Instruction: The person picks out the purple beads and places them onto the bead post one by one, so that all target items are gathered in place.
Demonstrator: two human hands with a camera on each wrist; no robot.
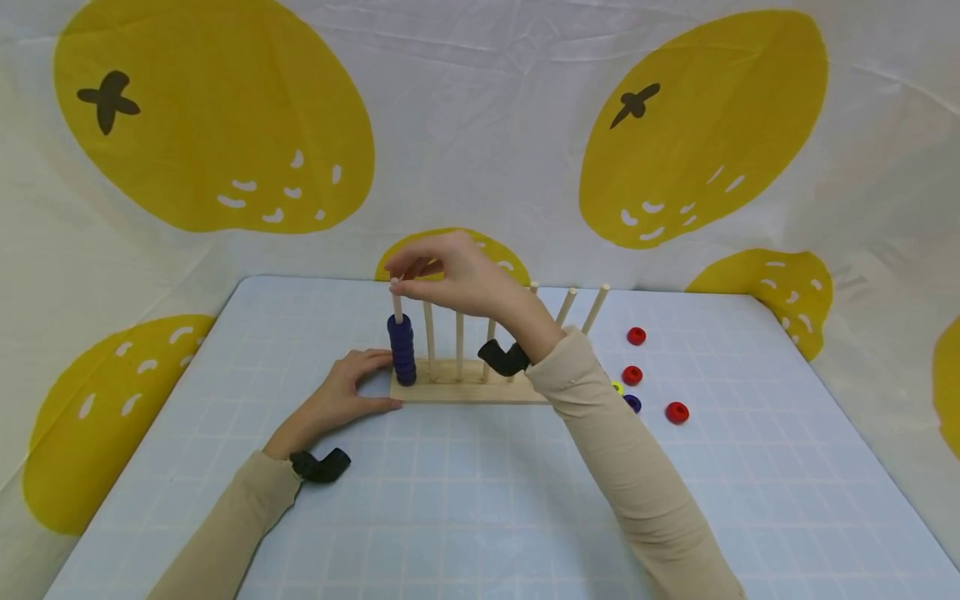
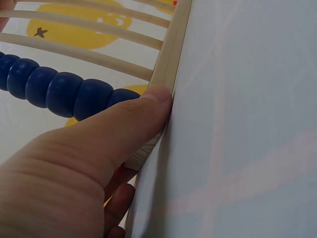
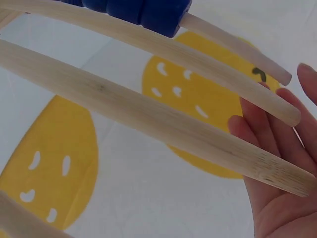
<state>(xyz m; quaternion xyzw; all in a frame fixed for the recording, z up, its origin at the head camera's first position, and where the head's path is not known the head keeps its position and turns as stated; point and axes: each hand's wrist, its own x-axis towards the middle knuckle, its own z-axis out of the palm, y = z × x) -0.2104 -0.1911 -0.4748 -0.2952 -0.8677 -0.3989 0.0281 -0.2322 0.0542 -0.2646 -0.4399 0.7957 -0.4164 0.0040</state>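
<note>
A wooden bead rack has a flat base (image 1: 468,393) and a row of upright pegs. Dark blue beads (image 1: 402,350) are stacked on the leftmost peg (image 1: 397,310), whose top end stays bare. My left hand (image 1: 347,392) grips the left end of the base. In the left wrist view its thumb (image 2: 143,109) presses the long edge, the other fingers partly hidden around the end. Just at the top of the beaded peg is my right hand (image 1: 457,275). In the right wrist view its fingers (image 3: 262,124) are loosely bent, thumb apart, no bead between them.
Several red beads (image 1: 677,412) lie on the table (image 1: 420,500) to the right. A dark blue bead (image 1: 633,403) and a yellow bead (image 1: 618,387) sit partly behind the right sleeve (image 1: 622,442). Behind the table hangs a white cloth (image 1: 480,125) with yellow fruit prints.
</note>
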